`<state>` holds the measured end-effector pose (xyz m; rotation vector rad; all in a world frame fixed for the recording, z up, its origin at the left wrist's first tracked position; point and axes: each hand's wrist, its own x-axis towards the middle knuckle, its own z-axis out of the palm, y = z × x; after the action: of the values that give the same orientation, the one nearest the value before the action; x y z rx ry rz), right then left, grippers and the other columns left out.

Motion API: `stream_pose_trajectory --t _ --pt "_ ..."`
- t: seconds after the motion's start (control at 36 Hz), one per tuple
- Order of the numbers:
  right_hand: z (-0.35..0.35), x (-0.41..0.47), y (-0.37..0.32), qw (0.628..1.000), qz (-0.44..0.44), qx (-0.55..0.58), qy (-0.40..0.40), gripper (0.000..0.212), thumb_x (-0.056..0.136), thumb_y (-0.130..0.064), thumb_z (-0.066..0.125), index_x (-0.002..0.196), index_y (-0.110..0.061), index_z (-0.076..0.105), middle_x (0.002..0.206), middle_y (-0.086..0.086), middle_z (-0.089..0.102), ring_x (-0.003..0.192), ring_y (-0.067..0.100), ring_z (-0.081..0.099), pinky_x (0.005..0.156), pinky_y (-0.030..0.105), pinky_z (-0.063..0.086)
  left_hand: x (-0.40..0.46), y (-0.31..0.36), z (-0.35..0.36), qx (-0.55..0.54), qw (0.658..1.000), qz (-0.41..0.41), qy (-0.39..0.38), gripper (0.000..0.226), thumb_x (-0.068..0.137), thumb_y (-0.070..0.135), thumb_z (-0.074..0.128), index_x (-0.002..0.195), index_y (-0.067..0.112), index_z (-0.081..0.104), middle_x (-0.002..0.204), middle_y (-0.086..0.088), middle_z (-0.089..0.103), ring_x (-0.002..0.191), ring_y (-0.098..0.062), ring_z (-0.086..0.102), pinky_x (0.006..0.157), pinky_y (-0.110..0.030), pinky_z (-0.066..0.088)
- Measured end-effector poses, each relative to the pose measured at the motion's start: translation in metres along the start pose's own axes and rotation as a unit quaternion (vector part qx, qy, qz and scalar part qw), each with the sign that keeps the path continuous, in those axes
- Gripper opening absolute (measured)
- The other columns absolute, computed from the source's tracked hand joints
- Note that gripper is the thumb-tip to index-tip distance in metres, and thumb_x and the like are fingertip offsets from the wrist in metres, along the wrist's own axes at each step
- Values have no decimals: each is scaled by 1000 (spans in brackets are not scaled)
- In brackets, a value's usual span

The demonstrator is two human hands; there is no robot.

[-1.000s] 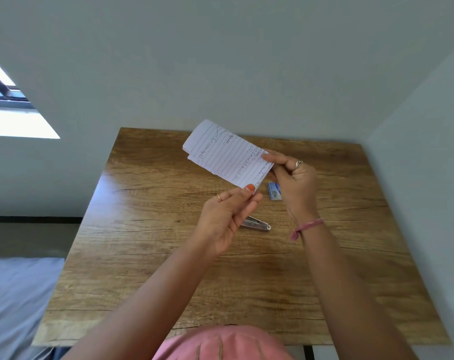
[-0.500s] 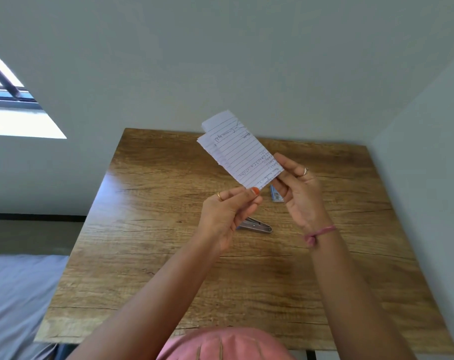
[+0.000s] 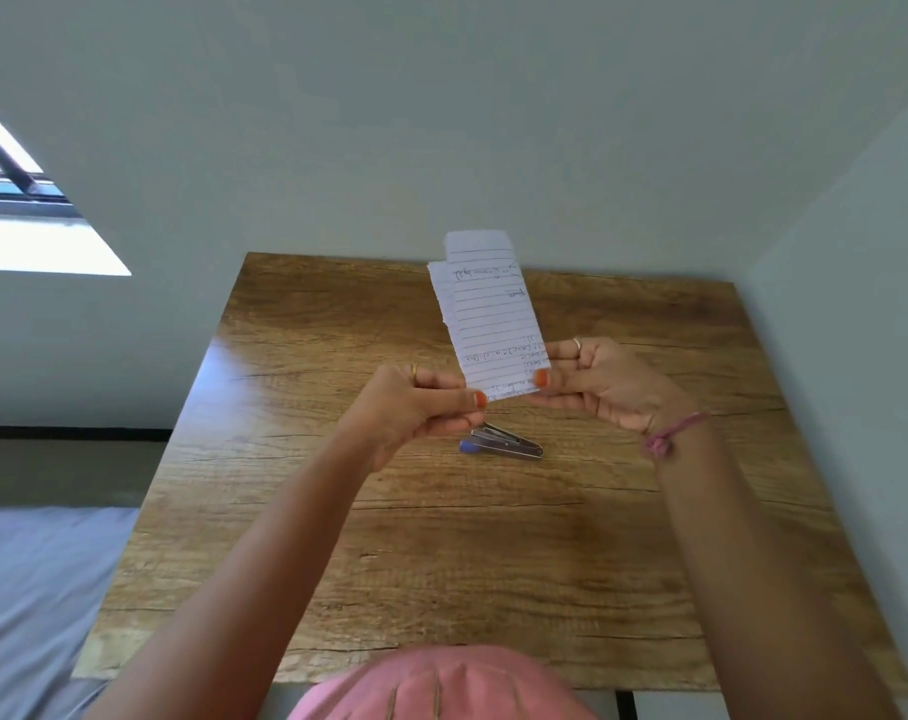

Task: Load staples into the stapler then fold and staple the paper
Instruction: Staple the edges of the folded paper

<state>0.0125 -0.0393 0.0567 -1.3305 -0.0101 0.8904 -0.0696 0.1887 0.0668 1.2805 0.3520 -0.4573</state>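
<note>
nearly there: paper folded, staple not yet in

so the paper [image 3: 493,324] is already folded into a tall narrow strip, with one layer sticking out a little along its left edge and at the top, so the halves do not sit quite flush. it is white, ruled, with handwriting on it that appears upside down from this view. it is held upright in the air above the far half of the wooden table [image 3: 337,537], its lower end level with the hands.

the left hand [image 3: 415,407] pinches the bottom left corner, thumb tip pressed onto the sheet and the other fingers curled behind it. the right hand [image 3: 597,381] pinches the bottom right corner the same way, thumb on the front, fingers curled in behind.

the stapler [image 3: 503,441] lies on the table just under the hands, touched by neither. it looks closed, a metal body with a blue end, partly hidden behind the left hand. whether staples are inside cannot be told from here; i judge loading is done, since the folding has gone ahead.

what seems left is squaring or creasing the fold, picking up the stapler, and pressing a staple through the layers. the loose overlap could slip if one hand lets go.
</note>
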Motion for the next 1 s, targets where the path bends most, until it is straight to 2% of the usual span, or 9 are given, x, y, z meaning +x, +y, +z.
stream_pose_trajectory --t 0.11,0.28,0.5,0.58,0.67,0.75,0.83,0.92,1.0 --pt "1 4 1 999 29 10 7 52 70 9 68 121 6 57 115 20 68 106 30 67 84 37 57 1 4 -3 60 998 14 9 20 70 2 78 87 -7 71 82 -18 74 70 -17 72 61 -18 58" --pt "3 5 7 998 58 18 -8 34 65 7 68 96 -5 74 106 15 72 89 22 72 80 35 58 2 7 -7 94 995 9 5 18 70 0 78 85 -7 71 81 -17 74 70 -18 72 60 -19 57" --pt "5 2 3 987 108 -109 -42 42 70 0 70 111 -9 68 113 9 71 103 22 68 85 32 57 5 22 -16 159 987 -11 -35 16 73 -4 76 88 -7 71 78 -12 75 69 -17 73 60 -19 56" --pt "11 3 7 990 98 -96 -31 44 70 -1 71 113 -9 67 115 9 70 107 23 67 88 32 56 7 29 -21 187 982 -2 -38 12 73 0 77 85 0 74 79 -13 75 70 -14 72 61 -17 55" --pt "21 5 13 998 56 3 -1 37 76 3 66 112 -5 65 111 11 71 103 24 68 90 35 54 11 31 -26 124 992 23 -15 19 72 4 76 90 -1 73 77 -10 74 67 -11 70 60 -17 56" --pt "35 7 18 991 20 126 25 29 81 5 61 109 -4 62 99 10 74 93 21 72 89 36 53 13 25 -23 -25 997 67 -7 26 72 12 72 95 -1 70 80 -9 74 68 -9 70 61 -16 56" --pt "49 12 21 975 -2 219 32 31 75 -2 64 105 -9 62 94 7 75 88 16 72 88 33 51 16 9 -10 -145 984 100 17 26 75 18 71 97 4 69 93 -10 73 81 -12 70 73 -21 58" --pt "58 18 26 959 -21 278 42 28 76 -6 67 104 -10 66 100 8 73 92 18 71 92 36 51 17 -10 5 -139 986 88 17 20 77 17 71 94 6 70 94 -10 73 83 -16 69 76 -24 58" --pt "68 22 30 963 -24 266 45 24 78 -15 69 101 -8 72 103 10 72 93 18 69 95 37 47 17 -24 18 -135 987 85 5 23 79 9 71 98 -3 69 91 -14 72 79 -18 70 70 -23 59"
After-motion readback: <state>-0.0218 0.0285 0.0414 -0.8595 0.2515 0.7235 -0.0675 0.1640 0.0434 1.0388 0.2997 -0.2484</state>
